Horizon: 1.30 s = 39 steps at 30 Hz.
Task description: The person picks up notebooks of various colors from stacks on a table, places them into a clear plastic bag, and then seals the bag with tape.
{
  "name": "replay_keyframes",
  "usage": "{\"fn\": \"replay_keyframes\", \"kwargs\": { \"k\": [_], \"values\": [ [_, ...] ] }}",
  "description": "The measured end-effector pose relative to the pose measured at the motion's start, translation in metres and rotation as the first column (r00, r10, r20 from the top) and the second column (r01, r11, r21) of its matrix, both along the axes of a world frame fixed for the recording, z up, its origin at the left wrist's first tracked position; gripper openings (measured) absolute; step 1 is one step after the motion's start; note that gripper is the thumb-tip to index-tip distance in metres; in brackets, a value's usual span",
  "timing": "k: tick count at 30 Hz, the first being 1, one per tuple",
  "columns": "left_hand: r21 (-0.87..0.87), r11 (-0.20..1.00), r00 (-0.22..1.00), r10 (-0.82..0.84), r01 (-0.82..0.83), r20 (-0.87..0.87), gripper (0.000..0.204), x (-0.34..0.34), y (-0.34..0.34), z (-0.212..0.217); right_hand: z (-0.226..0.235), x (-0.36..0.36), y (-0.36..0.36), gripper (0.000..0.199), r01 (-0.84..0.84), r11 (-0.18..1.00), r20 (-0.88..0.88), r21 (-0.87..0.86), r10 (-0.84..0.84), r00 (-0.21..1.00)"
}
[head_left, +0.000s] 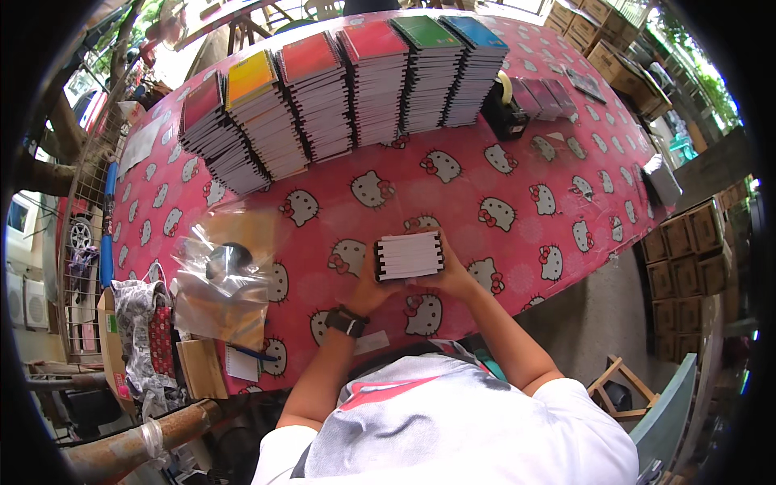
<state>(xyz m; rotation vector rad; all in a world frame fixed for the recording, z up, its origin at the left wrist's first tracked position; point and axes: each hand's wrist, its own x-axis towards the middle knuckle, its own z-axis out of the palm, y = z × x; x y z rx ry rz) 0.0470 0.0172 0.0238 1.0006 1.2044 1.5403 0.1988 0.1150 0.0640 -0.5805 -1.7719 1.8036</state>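
Between my two hands is a small stack of spiral notebooks (411, 257), its white page edges facing up toward me and black coil bindings showing at both sides. My left hand (370, 284), with a dark watch on the wrist, grips the stack's left side. On the opposite side my right hand (454, 273) closes round it. Some fingers are hidden beneath the stack. Farther back, tall stacks of spiral notebooks stand in a row, with a yellow cover (250, 79), a red cover (373, 39), a green cover (426, 32) and a blue cover (475, 34) among those on top.
A pink table cover (453, 206) with cartoon cats lies under everything. Clear plastic bags (222, 275) lie at the left, near a small notepad (242, 364). A black tape dispenser (506, 113) stands beside small dark-pink packs (543, 99). Cardboard boxes (687, 275) are stacked beyond the right edge.
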Motion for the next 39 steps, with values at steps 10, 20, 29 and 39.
{"fn": "replay_keyframes", "kwargs": {
  "k": [10,20,29,39],
  "values": [
    [-0.081,0.997,0.979,-0.008,-0.008,-0.203,0.069,-0.004,0.001,0.018,0.02,0.011,0.006,0.07,-0.011,0.997,0.177,0.074,-0.002,0.984],
    [-0.407,0.911,0.997,0.05,-0.066,-0.05,0.053,-0.015,0.052,0.023,-0.008,0.03,0.067,0.019,0.402,0.674,0.301,0.62,-0.678,0.671],
    [-0.307,0.806,0.621,0.093,-0.506,-0.778,0.059,-0.004,0.05,0.02,-0.053,0.058,0.082,0.022,0.382,0.516,0.2,0.766,-0.757,0.622],
    [-0.204,0.9,0.79,0.208,-0.386,-0.576,0.041,-0.008,0.044,-0.03,0.03,0.052,0.047,0.042,0.303,0.928,0.304,0.217,-0.359,0.882]
  ]
}}
